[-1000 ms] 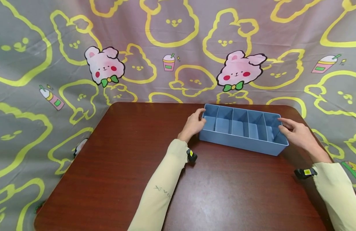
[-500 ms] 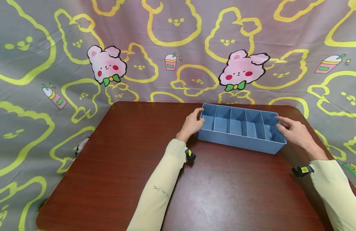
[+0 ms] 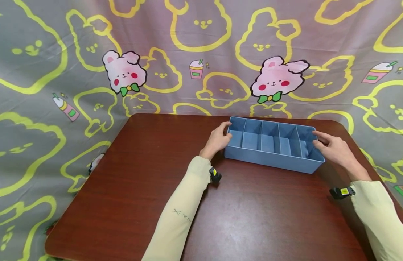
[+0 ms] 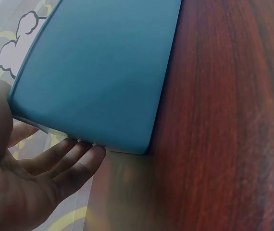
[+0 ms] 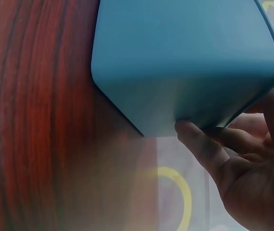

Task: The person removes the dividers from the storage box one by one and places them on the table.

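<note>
A blue storage box with several compartments, divided by thin upright walls, stands on the dark wooden table in the head view. Nothing shows inside its compartments. At its left end, my left hand grips the short side at the rim. The right hand holds the opposite end in the same way. In the left wrist view, the left hand's fingers lie against the outer end wall. Fingers of the right hand touch the other end wall, low down, in the right wrist view.
The reddish-brown table has rounded corners. Behind it and along its sides hangs a grey curtain with yellow outlines and pink rabbit faces. The box stands near the table's back right part.
Both hands and the box have shifted slightly left relative to the table. The head view has turned a little. The hold at both ends stays the same.
</note>
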A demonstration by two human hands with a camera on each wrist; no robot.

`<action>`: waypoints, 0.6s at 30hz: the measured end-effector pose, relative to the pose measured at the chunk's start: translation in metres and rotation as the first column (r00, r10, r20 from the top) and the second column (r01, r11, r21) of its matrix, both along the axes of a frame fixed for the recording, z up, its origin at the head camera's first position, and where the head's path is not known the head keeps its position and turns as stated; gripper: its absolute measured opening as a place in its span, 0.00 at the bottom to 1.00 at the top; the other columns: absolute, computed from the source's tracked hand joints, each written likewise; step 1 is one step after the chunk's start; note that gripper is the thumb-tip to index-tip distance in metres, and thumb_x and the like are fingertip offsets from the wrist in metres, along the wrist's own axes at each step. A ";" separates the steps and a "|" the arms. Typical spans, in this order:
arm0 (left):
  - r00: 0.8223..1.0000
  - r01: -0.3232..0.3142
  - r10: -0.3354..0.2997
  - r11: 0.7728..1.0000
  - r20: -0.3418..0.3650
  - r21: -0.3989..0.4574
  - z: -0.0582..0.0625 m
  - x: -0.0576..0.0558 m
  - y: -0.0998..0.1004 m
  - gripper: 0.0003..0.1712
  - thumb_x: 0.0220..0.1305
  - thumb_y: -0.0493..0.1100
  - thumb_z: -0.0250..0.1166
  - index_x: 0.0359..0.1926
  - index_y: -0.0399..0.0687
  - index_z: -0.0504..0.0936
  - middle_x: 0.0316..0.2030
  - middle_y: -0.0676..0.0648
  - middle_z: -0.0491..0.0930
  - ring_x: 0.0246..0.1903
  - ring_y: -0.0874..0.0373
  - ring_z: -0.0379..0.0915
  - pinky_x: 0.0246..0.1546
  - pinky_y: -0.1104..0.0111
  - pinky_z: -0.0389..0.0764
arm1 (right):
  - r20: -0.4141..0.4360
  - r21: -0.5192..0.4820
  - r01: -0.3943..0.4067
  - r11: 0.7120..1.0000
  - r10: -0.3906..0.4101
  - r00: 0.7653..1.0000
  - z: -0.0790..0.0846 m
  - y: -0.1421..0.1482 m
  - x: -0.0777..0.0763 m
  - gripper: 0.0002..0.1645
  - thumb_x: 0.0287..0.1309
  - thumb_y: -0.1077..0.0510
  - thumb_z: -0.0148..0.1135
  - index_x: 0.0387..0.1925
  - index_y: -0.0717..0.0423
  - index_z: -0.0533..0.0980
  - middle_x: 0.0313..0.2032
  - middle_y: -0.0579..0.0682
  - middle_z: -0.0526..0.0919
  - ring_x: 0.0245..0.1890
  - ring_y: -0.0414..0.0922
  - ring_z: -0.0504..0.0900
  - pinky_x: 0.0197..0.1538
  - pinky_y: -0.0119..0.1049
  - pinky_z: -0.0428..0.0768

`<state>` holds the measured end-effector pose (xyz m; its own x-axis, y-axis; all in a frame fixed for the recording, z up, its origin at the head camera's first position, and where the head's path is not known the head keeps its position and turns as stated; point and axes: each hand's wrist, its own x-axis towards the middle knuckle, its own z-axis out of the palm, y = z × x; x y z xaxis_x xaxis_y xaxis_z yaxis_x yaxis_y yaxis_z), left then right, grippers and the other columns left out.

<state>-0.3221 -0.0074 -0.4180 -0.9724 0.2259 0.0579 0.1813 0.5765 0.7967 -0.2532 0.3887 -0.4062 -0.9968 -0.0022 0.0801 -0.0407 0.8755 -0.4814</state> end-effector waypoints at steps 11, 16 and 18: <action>0.999 -0.015 0.016 0.999 -0.031 0.032 -0.001 0.002 -0.006 0.28 0.68 0.45 0.53 0.69 0.57 0.67 0.39 0.48 0.77 0.29 0.57 0.70 0.34 0.64 0.71 | -0.007 0.036 -0.031 0.999 0.031 1.000 0.000 -0.003 -0.007 0.34 0.71 0.47 0.49 0.69 0.64 0.63 0.37 0.63 0.77 0.27 0.49 0.72 0.28 0.40 0.65; 0.999 -0.018 0.020 0.999 -0.042 0.039 -0.001 0.002 -0.010 0.27 0.68 0.45 0.54 0.68 0.57 0.68 0.39 0.48 0.78 0.31 0.56 0.73 0.35 0.64 0.73 | -0.010 0.037 -0.035 0.999 0.036 0.999 0.000 -0.006 -0.009 0.33 0.70 0.48 0.49 0.69 0.63 0.63 0.43 0.68 0.78 0.32 0.52 0.75 0.32 0.43 0.68; 0.999 -0.022 0.024 0.999 -0.046 0.039 -0.001 0.001 -0.012 0.27 0.68 0.45 0.55 0.68 0.57 0.68 0.39 0.49 0.79 0.32 0.56 0.73 0.34 0.64 0.73 | -0.019 0.038 -0.034 0.999 0.035 0.999 0.000 -0.008 -0.010 0.33 0.70 0.48 0.49 0.69 0.62 0.63 0.44 0.67 0.79 0.33 0.51 0.75 0.33 0.42 0.68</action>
